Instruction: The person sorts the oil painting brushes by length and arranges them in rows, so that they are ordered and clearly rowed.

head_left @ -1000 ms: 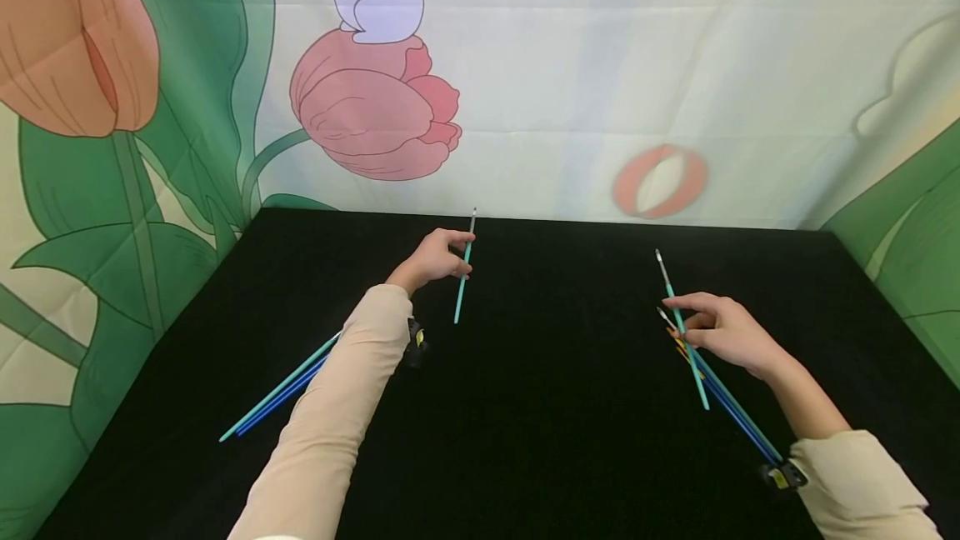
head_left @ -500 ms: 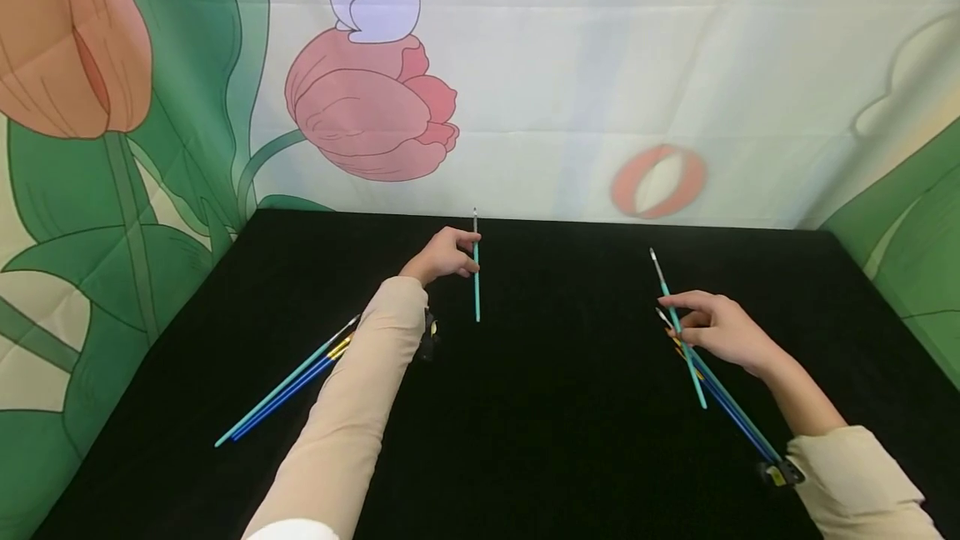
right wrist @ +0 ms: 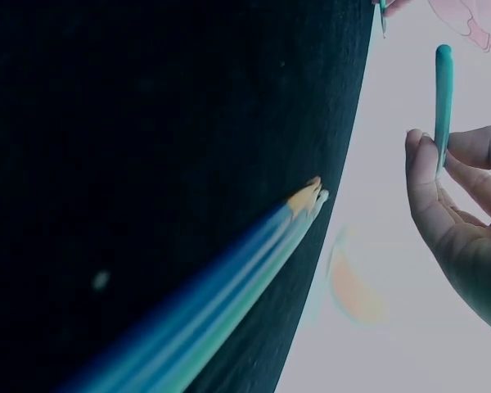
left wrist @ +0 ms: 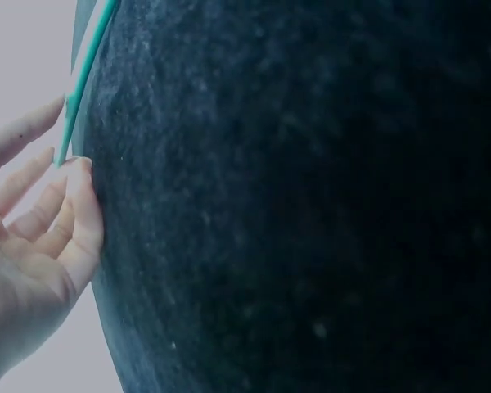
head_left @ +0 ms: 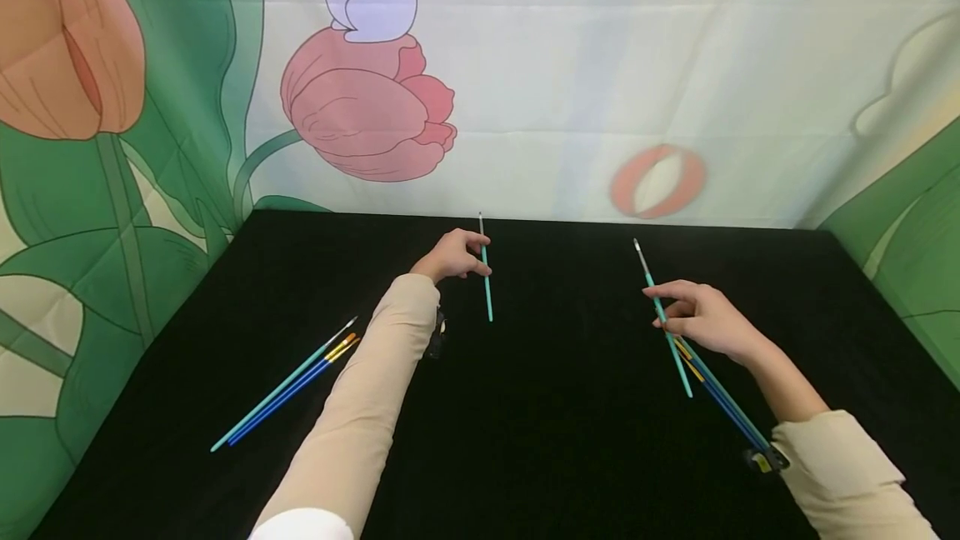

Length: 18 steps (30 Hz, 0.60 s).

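Near the far edge of the black table, my left hand (head_left: 452,255) pinches a thin teal paintbrush (head_left: 488,298), bristle end pointing away. That brush's teal handle (left wrist: 83,75) also shows in the left wrist view, at the fingertips. On the right, my right hand (head_left: 705,317) holds a second teal paintbrush (head_left: 678,361) between thumb and fingers, raised above a bunch of brushes (head_left: 722,400). In the right wrist view the held brush's handle (right wrist: 443,94) rises from the fingertips. The bunch's tips are partly hidden behind the right hand in the head view.
Left of my left forearm lies another bunch of brushes (head_left: 288,386), one teal and others blue with gold ferrules. Black cloth (head_left: 555,432) covers the table. Behind it hangs a printed curtain (head_left: 525,107) with tulips.
My left hand has shifted right with its brush, which has swung from leaning one way to the other. My right hand has moved slightly left and away, carrying its brush.
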Available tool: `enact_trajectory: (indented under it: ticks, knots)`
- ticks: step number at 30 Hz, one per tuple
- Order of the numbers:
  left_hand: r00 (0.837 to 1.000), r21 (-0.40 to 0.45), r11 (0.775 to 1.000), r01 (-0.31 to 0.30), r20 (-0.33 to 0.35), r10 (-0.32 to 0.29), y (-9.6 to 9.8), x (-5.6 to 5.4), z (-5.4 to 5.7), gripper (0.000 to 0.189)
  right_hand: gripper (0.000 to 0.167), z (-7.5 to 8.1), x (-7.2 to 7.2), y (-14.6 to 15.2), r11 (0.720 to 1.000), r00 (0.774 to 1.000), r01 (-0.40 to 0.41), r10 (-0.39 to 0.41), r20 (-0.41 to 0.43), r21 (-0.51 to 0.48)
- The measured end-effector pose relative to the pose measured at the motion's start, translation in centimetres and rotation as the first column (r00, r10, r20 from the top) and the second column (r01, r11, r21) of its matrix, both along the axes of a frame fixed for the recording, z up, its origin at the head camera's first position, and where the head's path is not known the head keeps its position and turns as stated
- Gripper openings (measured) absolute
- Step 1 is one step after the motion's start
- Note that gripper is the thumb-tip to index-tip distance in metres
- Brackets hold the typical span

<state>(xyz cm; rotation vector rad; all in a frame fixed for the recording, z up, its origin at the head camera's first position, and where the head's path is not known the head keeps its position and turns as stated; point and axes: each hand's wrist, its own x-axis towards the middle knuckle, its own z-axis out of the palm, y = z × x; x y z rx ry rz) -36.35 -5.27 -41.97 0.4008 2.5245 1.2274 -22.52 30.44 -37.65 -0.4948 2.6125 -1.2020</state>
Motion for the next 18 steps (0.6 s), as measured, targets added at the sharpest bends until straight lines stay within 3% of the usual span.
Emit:
enact_trajectory:
  ticks: [8, 13, 18]
  knots:
    - [1.000, -0.047, 0.999, 0.005, 0.003, -0.005, 0.4, 0.3, 0.2, 0.055, 0.045, -0.1, -1.0, -1.6, 1.000, 1.000, -0.005, 0.006, 0.012, -0.019]
    - [0.998, -0.127, 0.990, 0.061, 0.012, -0.060, 0.3, 0.4, 0.1, 0.056, 0.047, -0.4, -2.0, -2.8, 0.993, 0.998, 0.002, 0.006, 0.070, -0.116]
    - [0.996, -0.135, 0.986, 0.094, 0.007, -0.094, 0.2, 0.4, -0.1, 0.066, 0.046, -0.7, -2.9, -3.8, 0.978, 0.994, 0.037, -0.014, 0.112, -0.207]
